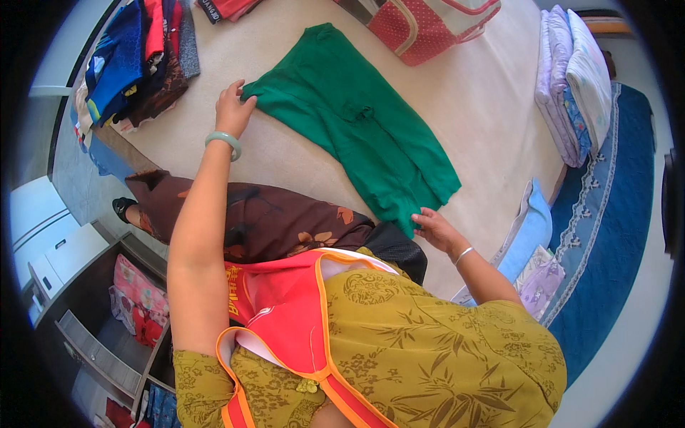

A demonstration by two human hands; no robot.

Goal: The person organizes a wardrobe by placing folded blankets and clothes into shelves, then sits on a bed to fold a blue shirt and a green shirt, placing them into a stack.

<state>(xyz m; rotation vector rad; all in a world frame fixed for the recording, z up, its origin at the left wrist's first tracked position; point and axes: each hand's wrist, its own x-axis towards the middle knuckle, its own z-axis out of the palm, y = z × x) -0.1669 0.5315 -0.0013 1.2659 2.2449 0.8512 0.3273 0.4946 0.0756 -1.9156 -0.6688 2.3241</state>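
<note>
A green cloth garment (pixel 348 107) lies spread out before me on a cream-coloured bed cover (pixel 497 128). Its cut is hard to make out; there are seams along it and a small bunched spot near its middle. My left hand (pixel 234 109), with a pale green bangle at the wrist, pinches its corner at the upper left. At the lower end, near my lap, my right hand (pixel 436 230) holds the edge between thumb and fingers; a silver bracelet sits on that wrist.
A pile of clothes (pixel 126 64) rests at the upper left, beside a red garment (pixel 227 8). A red dotted bag (pixel 412 37) stands at the far side. Folded quilts (pixel 572 85) are on the right, near a blue cover (pixel 604 241). An open drawer (pixel 99 348) is lower left.
</note>
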